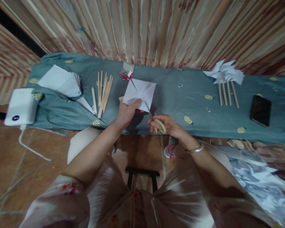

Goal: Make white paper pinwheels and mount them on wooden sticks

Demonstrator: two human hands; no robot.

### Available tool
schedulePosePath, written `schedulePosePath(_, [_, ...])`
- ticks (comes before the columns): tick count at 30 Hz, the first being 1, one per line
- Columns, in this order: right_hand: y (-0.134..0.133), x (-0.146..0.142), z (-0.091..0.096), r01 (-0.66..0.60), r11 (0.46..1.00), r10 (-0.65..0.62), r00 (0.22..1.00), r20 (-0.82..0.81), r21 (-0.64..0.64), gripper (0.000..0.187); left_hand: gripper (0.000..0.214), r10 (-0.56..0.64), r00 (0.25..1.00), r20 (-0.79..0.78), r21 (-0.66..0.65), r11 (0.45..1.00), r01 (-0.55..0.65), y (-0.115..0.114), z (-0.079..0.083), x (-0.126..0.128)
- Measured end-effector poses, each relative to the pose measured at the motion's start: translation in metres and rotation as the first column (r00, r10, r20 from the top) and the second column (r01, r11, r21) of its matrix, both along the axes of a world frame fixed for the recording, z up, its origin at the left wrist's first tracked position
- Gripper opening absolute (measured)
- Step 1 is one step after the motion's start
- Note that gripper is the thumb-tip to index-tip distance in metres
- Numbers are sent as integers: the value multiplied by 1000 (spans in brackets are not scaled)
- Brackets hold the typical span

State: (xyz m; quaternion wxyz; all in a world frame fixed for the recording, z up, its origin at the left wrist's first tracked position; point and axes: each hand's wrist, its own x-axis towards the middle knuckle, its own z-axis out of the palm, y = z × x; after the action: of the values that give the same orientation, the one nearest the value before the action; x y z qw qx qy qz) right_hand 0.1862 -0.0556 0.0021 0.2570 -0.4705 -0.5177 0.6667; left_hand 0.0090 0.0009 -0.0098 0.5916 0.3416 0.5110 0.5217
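My left hand (127, 111) pinches a square sheet of white paper (147, 89) at its lower left, thumb on top. Creases run towards the sheet's middle, and a dark slit shows at its upper left corner. My right hand (168, 125) grips scissors (161, 126) with light green handles. Their blades reach the lower right part of the paper and point towards its middle. Whether the blades are closed I cannot tell. Just behind the sheet stands a small open red and white box (126, 74) with small metal pieces in it.
Left on the cloth-covered table (171, 104) lie wooden sticks (105, 95), a white pen-like tool (94, 99) and a paper stack (59, 80). Paper pinwheels (224, 72) on sticks and a black phone (260, 110) lie right. A white device (21, 106) with a cable sits at the left end.
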Motion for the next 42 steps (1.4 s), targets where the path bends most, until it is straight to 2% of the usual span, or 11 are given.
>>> schedulePosePath(8, [-1,-1,1,28,998,-30,999,-38,-50,43,32,5,1000,12,25,1000,-5,1,-1,0])
schedulePosePath(17, [0,-4,4,59,993,-64,997,-45,-98,45,28,-6,1000,18,16,1000,6,0,2,0])
schedulePosePath(23, [0,-4,2,67,995,-70,997,-41,-75,46,28,-21,1000,21,41,999,20,1,2,-1])
schedulePosePath(28, [1,-2,1,58,996,-60,998,-29,-64,48,27,-66,998,22,7,998,66,-3,3,0])
schedulePosePath(42, [2,-4,1,77,995,-78,997,-12,-57,49,38,-85,995,44,20,996,84,-2,-2,0])
